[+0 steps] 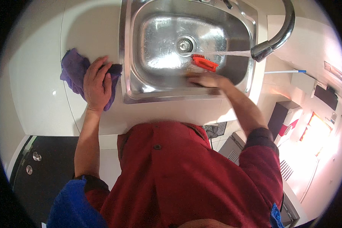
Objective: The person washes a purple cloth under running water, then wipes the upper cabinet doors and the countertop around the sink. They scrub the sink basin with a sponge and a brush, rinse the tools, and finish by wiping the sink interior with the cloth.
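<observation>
My left hand [98, 84] lies over a crumpled purple cloth [74, 67] on the countertop, just left of the sink, its fingers bent onto the fabric. Inside the stainless steel sink [156, 34], my right hand [206, 79] is low at the near wall and blurred by motion. Whether anything is in its fingers cannot be made out. Just beyond it, an orange-red scrub brush [205, 63] rests on the basin floor, bristles towards the far side. A water stream [219, 53] runs from the curved chrome faucet [263, 51] towards the drain strainer [184, 45].
The pale countertop [37, 94] extends left of the sink. Below it at the left is a black panel with two round metal knobs [37, 156]. A rod with a blue end [300, 71] and a dark-and-white box-shaped object [285, 116] are at the right.
</observation>
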Demonstrator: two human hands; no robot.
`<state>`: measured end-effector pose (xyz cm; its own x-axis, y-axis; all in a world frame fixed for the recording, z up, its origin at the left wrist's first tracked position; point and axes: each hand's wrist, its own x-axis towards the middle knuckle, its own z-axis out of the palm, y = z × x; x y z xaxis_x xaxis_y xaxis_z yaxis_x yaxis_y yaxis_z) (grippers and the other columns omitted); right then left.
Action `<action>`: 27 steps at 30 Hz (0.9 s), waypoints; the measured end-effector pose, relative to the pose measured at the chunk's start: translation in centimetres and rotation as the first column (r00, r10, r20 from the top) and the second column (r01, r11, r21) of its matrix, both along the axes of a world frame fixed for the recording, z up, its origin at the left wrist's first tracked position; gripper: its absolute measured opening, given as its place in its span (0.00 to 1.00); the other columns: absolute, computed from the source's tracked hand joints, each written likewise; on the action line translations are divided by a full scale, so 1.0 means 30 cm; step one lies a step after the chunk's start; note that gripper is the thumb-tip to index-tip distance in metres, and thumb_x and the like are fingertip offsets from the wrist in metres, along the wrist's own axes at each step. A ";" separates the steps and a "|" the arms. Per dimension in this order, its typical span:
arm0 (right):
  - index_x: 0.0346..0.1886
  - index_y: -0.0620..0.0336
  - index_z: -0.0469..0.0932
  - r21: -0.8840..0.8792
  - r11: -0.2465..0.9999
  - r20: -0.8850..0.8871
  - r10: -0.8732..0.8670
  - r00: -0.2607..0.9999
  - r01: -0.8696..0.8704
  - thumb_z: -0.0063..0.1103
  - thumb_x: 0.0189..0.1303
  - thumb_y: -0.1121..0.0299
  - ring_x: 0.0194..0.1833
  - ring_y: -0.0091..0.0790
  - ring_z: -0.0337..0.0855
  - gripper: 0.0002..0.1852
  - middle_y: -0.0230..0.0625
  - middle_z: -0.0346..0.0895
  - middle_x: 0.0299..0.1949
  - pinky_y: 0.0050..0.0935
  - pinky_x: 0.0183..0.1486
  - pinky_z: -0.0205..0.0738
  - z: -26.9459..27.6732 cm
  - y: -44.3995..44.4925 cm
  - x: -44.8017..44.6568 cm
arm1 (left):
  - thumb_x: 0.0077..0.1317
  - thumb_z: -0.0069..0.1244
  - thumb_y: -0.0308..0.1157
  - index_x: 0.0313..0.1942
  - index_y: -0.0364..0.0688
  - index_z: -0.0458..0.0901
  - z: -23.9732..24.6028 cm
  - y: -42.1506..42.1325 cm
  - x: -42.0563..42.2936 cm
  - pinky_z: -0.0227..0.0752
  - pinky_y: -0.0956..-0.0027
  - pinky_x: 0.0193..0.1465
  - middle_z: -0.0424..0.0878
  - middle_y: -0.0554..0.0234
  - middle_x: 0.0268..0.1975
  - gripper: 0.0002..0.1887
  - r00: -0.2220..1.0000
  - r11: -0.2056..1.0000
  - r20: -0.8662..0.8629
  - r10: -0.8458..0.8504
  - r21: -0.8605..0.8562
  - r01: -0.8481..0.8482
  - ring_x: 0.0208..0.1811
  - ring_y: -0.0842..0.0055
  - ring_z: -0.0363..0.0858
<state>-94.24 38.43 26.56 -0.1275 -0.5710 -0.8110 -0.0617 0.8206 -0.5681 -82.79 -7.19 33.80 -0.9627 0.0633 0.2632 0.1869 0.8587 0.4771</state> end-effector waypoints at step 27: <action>0.84 0.51 0.61 -0.015 1.000 -0.067 -0.011 0.998 0.010 0.37 0.82 0.35 0.85 0.52 0.55 0.40 0.48 0.54 0.86 0.48 0.87 0.47 -0.014 -0.112 0.013 | 0.69 0.52 0.24 0.55 0.38 0.88 0.015 0.019 -0.007 0.73 0.54 0.71 0.84 0.59 0.66 0.15 1.000 1.000 -0.002 0.000 -0.007 0.000 0.67 0.57 0.81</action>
